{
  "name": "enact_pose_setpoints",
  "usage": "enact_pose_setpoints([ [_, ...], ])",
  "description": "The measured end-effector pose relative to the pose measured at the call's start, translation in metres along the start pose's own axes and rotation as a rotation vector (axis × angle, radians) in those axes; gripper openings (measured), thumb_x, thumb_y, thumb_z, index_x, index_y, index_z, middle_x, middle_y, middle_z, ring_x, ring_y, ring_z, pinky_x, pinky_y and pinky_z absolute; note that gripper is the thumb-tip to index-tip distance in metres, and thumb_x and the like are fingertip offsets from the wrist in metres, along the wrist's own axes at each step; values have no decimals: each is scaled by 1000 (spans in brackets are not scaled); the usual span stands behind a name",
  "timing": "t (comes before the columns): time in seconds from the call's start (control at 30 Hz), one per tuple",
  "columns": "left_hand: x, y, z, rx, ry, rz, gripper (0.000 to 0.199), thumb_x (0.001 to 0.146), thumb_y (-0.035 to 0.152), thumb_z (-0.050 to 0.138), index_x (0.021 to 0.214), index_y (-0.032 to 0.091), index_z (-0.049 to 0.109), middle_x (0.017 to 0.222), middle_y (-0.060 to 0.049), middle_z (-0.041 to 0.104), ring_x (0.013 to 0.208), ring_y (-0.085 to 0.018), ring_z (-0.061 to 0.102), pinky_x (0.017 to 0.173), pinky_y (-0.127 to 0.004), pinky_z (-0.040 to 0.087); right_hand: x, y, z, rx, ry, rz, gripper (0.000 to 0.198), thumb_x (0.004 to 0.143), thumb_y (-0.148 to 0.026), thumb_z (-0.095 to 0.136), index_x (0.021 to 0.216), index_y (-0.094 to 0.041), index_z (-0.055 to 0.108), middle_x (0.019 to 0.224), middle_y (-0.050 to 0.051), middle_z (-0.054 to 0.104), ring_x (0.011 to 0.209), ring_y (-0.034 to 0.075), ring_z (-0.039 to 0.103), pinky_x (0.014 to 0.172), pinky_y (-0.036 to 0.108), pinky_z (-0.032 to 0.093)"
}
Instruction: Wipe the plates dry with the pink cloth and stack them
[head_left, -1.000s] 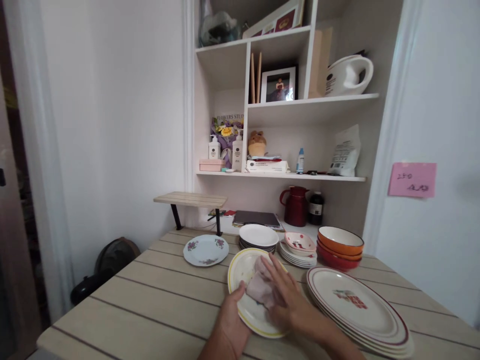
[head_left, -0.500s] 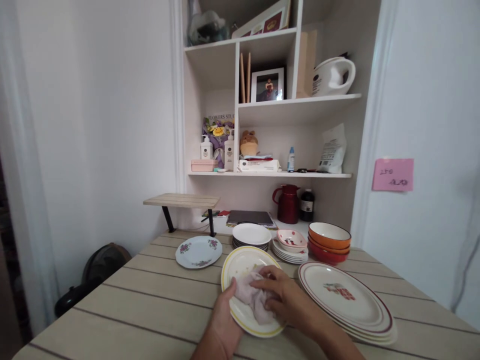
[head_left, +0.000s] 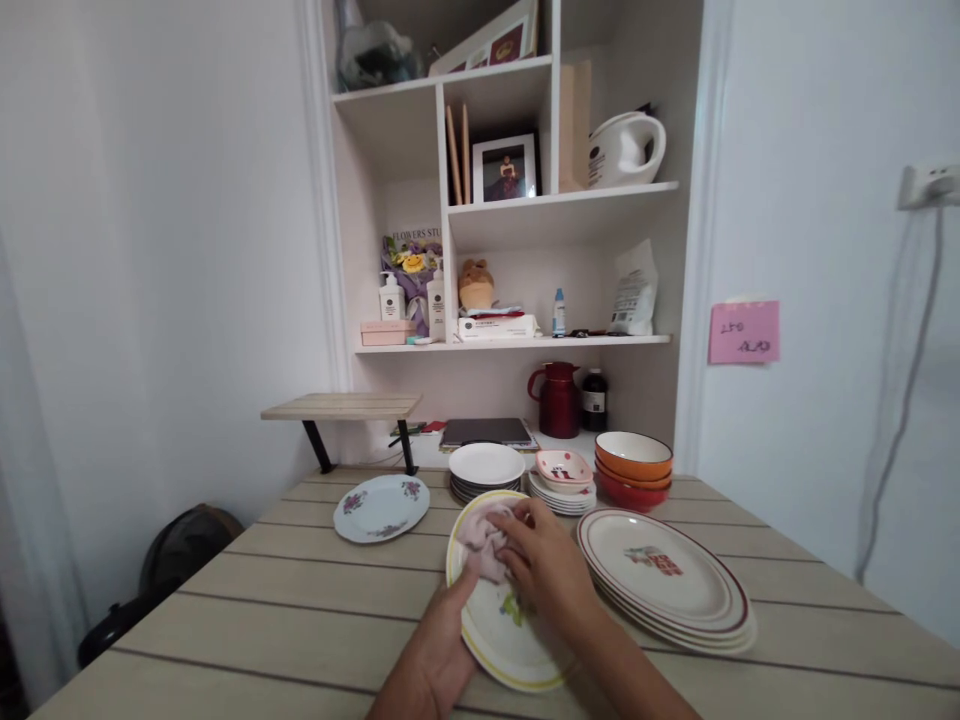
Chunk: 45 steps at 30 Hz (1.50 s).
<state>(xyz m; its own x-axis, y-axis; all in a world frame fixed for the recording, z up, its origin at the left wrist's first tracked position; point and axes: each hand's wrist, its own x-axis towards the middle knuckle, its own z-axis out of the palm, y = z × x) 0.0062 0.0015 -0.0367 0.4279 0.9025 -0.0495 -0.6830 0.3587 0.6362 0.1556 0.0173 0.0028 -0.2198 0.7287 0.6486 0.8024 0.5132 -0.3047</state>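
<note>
A yellow-rimmed plate (head_left: 501,645) with a green printed motif is tilted up at the near side of the table. My left hand (head_left: 442,640) grips its left edge, thumb over the rim and the other fingers underneath, out of sight. My right hand (head_left: 544,565) is closed on a crumpled pale pink cloth (head_left: 480,540), pressed to the upper part of the plate's face. Just right of my right hand lies a stack of large oval plates (head_left: 675,575) with dark red rims.
Behind the held plate stand stacked white plates (head_left: 487,464), small dishes (head_left: 562,470) and orange and red bowls (head_left: 634,470). A floral plate (head_left: 381,508) lies to the left, before a small raised wooden stand (head_left: 341,405). A red jug (head_left: 559,400) stands at the back beneath the shelves.
My right hand has moved the cloth from the lower middle of the plate to its upper part, baring the green motif. The view has turned slightly right.
</note>
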Motion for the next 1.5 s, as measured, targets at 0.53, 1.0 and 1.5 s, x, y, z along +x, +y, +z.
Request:
enact_pose_setpoints([
  [0.53, 3, 6, -6, -101, -17, 10, 53, 88, 33, 57, 133, 5, 54, 117, -20, 70, 121, -32, 58, 108, -46, 36, -5, 36, -4, -50, -182, 92, 27, 72, -12, 56, 93, -24, 67, 100, 7, 58, 93, 23, 57, 77, 32, 43],
  [1.0, 3, 7, -1, -147, -142, -7, 73, 81, 68, 48, 128, 13, 60, 108, -17, 73, 107, -31, 65, 99, -46, 44, -5, -19, 9, 14, -224, -93, 47, 69, -5, 58, 109, -30, 67, 101, 6, 59, 92, 22, 55, 79, 31, 41],
  [1.5, -5, -2, -1, 137, -54, 85, 44, 74, 21, 74, 116, 8, 67, 100, -18, 76, 101, -33, 69, 101, -47, 43, 8, 11, 10, -91, 186, 104, 37, 88, -25, 48, 122, -23, 62, 101, 9, 56, 90, 25, 57, 79, 39, 47],
])
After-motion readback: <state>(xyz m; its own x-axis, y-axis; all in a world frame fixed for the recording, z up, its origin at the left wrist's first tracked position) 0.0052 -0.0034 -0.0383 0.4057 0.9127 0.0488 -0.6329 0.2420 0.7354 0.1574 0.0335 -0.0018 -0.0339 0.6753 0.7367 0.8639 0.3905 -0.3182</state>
